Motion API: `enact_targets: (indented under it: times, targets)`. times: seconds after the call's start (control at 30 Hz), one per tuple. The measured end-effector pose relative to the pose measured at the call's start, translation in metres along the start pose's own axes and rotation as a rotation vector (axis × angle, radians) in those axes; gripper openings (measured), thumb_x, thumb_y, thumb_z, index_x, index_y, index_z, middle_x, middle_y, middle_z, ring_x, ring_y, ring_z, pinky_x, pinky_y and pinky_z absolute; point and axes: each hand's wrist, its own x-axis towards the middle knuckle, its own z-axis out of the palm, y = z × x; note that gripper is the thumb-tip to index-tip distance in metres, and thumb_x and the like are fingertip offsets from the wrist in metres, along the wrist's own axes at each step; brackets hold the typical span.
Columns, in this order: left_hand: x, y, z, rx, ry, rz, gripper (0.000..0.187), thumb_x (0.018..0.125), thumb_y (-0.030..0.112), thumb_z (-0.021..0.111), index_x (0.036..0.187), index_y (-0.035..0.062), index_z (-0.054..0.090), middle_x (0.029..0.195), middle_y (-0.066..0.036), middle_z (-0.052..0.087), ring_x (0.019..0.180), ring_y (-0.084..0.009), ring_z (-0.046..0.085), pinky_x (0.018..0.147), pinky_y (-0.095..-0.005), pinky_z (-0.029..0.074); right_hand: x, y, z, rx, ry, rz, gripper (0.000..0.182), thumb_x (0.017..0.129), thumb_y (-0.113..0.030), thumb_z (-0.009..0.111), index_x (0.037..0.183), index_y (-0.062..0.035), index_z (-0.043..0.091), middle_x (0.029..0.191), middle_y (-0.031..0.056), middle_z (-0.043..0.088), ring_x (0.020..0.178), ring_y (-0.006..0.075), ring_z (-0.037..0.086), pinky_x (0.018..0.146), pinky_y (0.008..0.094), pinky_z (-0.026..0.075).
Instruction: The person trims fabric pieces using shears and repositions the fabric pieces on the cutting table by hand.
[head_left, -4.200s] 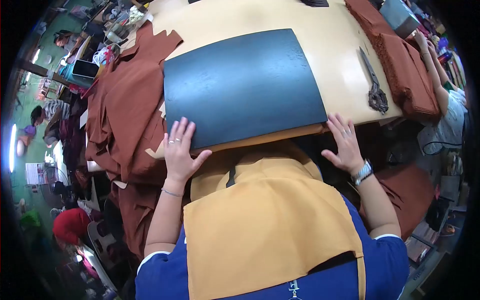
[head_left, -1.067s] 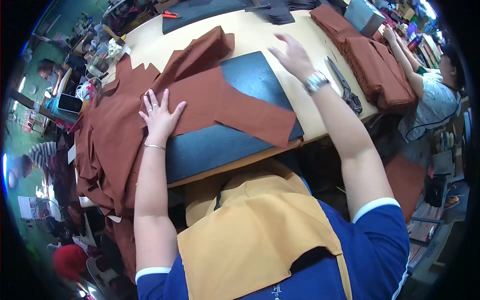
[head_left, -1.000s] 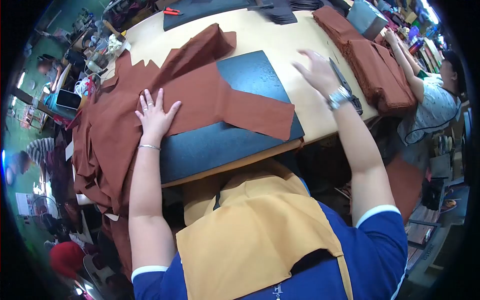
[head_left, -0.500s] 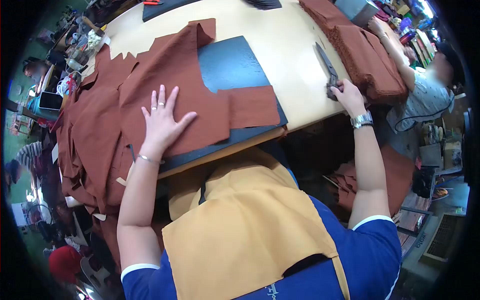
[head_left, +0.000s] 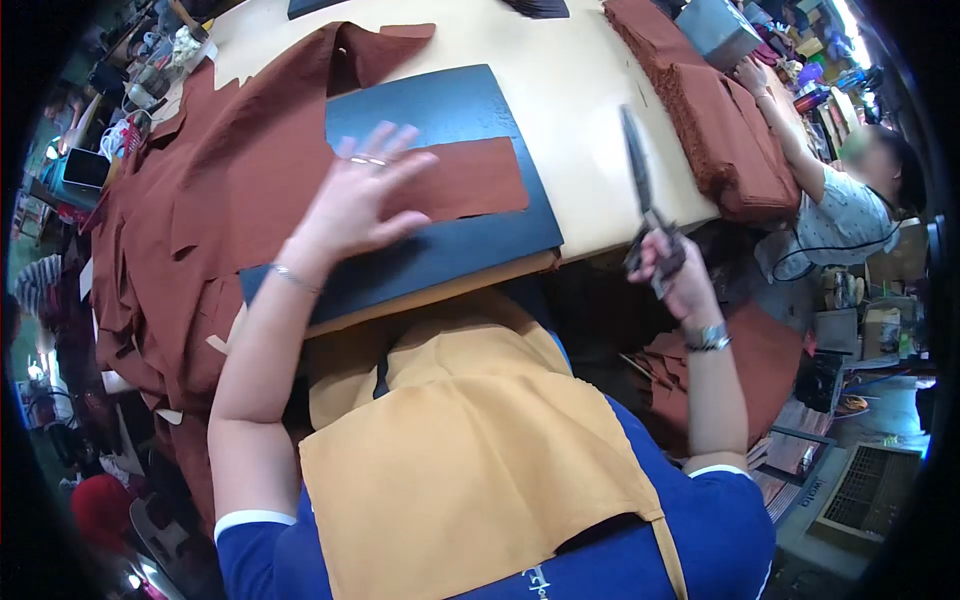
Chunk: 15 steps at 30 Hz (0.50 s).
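My left hand [head_left: 362,200], slightly blurred, hangs over the dark board with its fingers spread. It overlaps the left end of a rectangular reddish-brown fabric piece [head_left: 485,178] that lies flat on the dark board [head_left: 480,240]. My right hand [head_left: 675,268] is wrapped round the handles of dark scissors [head_left: 638,165], just off the table's front edge. Their blades point up and away over the pale tabletop [head_left: 580,90]. To the left of my left hand, a large reddish-brown fabric sheet [head_left: 250,165] spreads in folds, its far end curled up.
A thick stack of reddish-brown fabric [head_left: 735,140] occupies the table's right side, beside a grey box [head_left: 718,32]. A person [head_left: 835,215] stands there with an arm along the stack. More brown fabric [head_left: 745,360] lies below the table at right.
My left hand has come off the fabric and moved right. The large sheet has shifted left, baring more of the board. The scissors have been raised from the tabletop in my right hand.
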Motion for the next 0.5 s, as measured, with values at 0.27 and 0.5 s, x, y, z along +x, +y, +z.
enact_targets:
  times: [0.27,0.5]
  targets:
    - [0.043,0.018,0.054,-0.187,-0.003,-0.145,0.035,0.098,0.030,0.046,0.131,0.0219,0.057,0.150,-0.007,0.038,0.140,-0.0321,0.030,0.112,-0.0585,0.021,-0.078,0.045,0.052,0.267,-0.350,0.330,0.047,0.086,-0.049,0.065,0.092,-0.0034,0.056,0.076,0.0041,0.060,0.065,0.0141,0.061,0.065,0.0333,0.055]
    - [0.036,0.024,0.050,-0.214,-0.064,-0.141,0.039,0.099,0.030,0.046,0.136,0.0192,0.052,0.152,-0.010,0.034,0.142,-0.0345,0.025,0.113,-0.0568,0.019,-0.063,0.066,0.067,0.377,-0.481,0.320,0.057,0.088,-0.063,0.052,0.095,-0.0068,0.054,0.082,0.0042,0.058,0.075,0.0150,0.059,0.078,0.0348,0.051]
